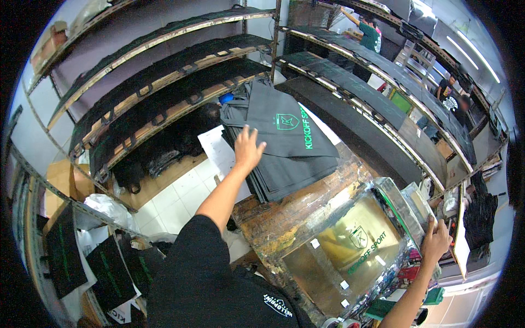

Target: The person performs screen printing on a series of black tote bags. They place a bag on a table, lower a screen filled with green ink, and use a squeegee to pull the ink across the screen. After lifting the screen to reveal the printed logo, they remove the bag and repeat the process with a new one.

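My left hand [249, 147], fingers spread, rests at the near left edge of a stack of flat black fabric bags [268, 117]. The top bag carries a green shield emblem and green lettering. On the paint-stained wooden table [262, 227] in front of me lies a printing screen [322, 273], its yellowish mesh showing the same emblem and lettering. My right hand [436, 239] is beside the screen's far right edge, fingers closed; what they grip is hard to make out. Near those fingers sits a greyish translucent tray-like thing [413, 199].
Racks hold more black bags [219, 71], handles hanging over the shelf edges. Black printed pieces [109, 273] lie on a lower-left shelf near a plastic bag [109, 210]. Another person [369, 35] reaches toward a rack at the back; someone else [451, 98] is farther right.
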Tool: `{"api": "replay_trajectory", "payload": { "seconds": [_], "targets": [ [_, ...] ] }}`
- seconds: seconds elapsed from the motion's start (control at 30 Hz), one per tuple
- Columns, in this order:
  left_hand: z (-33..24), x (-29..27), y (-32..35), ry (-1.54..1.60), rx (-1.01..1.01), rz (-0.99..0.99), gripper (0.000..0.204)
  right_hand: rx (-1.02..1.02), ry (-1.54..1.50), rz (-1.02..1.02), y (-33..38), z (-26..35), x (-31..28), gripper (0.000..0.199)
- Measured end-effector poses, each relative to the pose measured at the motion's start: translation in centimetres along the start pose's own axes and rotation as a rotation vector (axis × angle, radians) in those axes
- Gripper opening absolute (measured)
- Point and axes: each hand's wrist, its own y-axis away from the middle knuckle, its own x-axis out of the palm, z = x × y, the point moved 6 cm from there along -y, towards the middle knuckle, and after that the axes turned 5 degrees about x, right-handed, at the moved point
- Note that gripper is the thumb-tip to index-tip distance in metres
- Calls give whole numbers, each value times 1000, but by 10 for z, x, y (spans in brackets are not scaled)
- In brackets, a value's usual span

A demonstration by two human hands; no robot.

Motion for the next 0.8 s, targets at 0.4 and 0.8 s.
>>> {"api": "replay_trajectory", "payload": {
  "seconds": [0.4,0.8],
  "targets": [
    [-24,50,113,-195,493,537,71,-58,-37,-29,3,13,-5,52],
    [-17,41,105,-244,491,663,79,-77,-82,-134,7,13,-18,52]
  ]
}}
